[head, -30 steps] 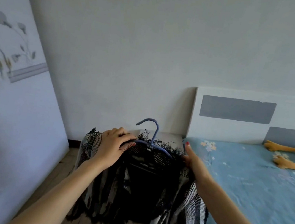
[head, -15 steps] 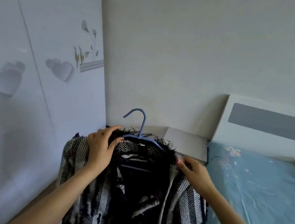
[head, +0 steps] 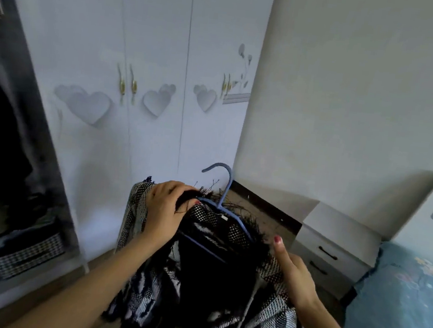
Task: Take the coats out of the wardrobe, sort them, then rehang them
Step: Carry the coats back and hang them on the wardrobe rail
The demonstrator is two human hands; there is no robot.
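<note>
Nearest, the left hand (head: 166,209) curls its fingers over one shoulder of a black-and-white woven coat (head: 204,279), gripping fabric and the blue hanger (head: 221,205) together. The right hand (head: 293,274) lies on the coat's other shoulder with the thumb raised; whether its other fingers pinch the cloth or just press it, I cannot tell. The coat is threaded on the hanger and is held up in front of the person, its fringed hem drooping toward the floor, the hook free and pointing up.

Beyond it stands the wardrobe (head: 150,74), its heart-patterned doors closed, with the open section (head: 1,151) at far left showing dark clothes hanging and a checked basket (head: 27,255) low down. To the right sit a nightstand (head: 335,249) and the bed (head: 404,309).

This coat looks ready to go on the rail, so rehanging appears under way; how many coats remain is not visible.
</note>
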